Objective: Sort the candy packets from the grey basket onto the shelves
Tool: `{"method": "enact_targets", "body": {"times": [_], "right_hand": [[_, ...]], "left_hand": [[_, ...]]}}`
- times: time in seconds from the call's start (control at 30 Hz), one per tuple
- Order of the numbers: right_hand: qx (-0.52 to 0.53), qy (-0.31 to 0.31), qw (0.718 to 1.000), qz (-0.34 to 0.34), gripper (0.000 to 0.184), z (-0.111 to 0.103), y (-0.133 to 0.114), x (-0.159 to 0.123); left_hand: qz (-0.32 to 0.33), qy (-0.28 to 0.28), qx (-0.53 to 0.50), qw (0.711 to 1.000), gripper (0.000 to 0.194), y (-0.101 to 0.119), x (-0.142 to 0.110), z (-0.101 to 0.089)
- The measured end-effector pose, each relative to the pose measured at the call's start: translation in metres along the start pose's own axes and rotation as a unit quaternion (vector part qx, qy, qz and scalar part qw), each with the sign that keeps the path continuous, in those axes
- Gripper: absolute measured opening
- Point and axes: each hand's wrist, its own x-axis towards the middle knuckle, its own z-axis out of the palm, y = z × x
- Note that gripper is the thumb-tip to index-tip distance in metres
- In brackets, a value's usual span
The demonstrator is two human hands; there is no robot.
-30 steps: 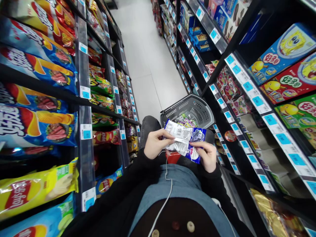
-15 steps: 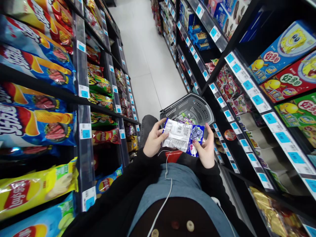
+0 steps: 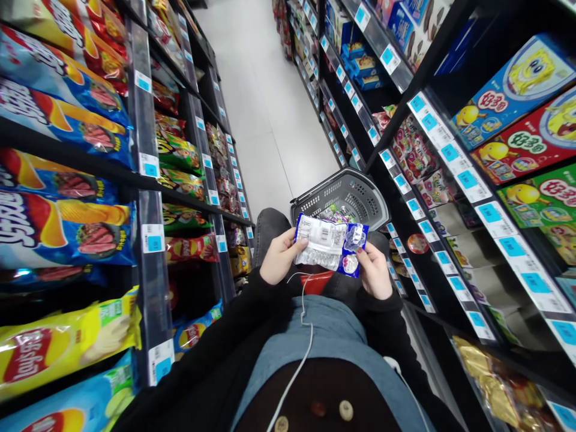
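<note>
A small blue and white snack packet [image 3: 330, 245] is held flat in front of my waist, its printed back side up. My left hand [image 3: 279, 259] pinches its left end, thumb on top. My right hand [image 3: 374, 271] grips its right end, fingers curled round the edge. Just beyond the packet stands a dark grey plastic shopping basket [image 3: 360, 195] with a few packets in it, near my knee.
I am in a narrow shop aisle. Shelves of crisp bags [image 3: 67, 222] line the left side. Shelves with boxed sweets [image 3: 531, 144] and blue price tags line the right. A pale tiled floor [image 3: 270, 108] runs ahead. A white earphone cable [image 3: 302, 354] hangs down my front.
The packet has risen slightly and been flattened out between both hands. My right hand has shifted its grip from under the packet to its right end.
</note>
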Motion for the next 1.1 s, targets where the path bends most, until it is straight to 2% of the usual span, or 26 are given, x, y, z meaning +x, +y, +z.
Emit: {"method": "enact_targets", "body": {"times": [0.23,0.37,0.47,0.6,0.7,0.8,0.9,0.97,1.03,1.07,1.1], "right_hand": [[-0.008,-0.022,1.0,-0.012,0.03,-0.007,0.002,-0.001],[0.026,-0.033,0.999,-0.006,0.03,-0.007,-0.003,0.0],[0.046,-0.043,0.998,0.03,0.038,-0.002,-0.005,0.004],[-0.006,-0.015,0.998,0.056,0.04,0.004,0.004,0.011],[-0.071,0.031,0.996,0.033,0.035,0.004,0.014,0.017],[-0.169,0.083,0.982,-0.014,0.036,-0.003,0.021,0.028],[-0.332,0.117,0.935,-0.047,0.036,-0.016,0.033,0.046],[-0.461,0.078,0.883,-0.049,0.03,-0.023,0.045,0.061],[-0.571,0.0,0.82,-0.021,0.026,-0.026,0.061,0.077],[-0.613,-0.042,0.789,0.006,0.028,-0.025,0.07,0.085],[-0.644,-0.079,0.76,0.036,0.03,-0.023,0.078,0.092]], "left_hand": [[-0.023,0.011,-0.063,0.998,0.043,0.002,-0.001,0.005],[-0.018,0.016,-0.066,0.998,0.043,0.002,-0.003,0.005],[0.01,0.005,-0.019,1.0,0.041,0.002,-0.003,0.003],[0.057,0.007,0.052,0.997,0.046,0.003,-0.003,0.007],[0.086,0.037,0.111,0.989,0.05,0.001,0.0,0.009],[0.104,0.065,0.202,0.972,0.047,-0.005,0.008,0.0],[0.09,0.073,0.362,0.925,0.045,-0.014,0.02,-0.025],[0.035,0.076,0.508,0.857,0.049,-0.027,0.027,-0.047],[-0.074,0.092,0.623,0.773,0.064,-0.047,0.03,-0.069],[-0.144,0.119,0.654,0.733,0.072,-0.058,0.029,-0.079],[-0.2,0.138,0.665,0.706,0.079,-0.071,0.028,-0.087]]}}
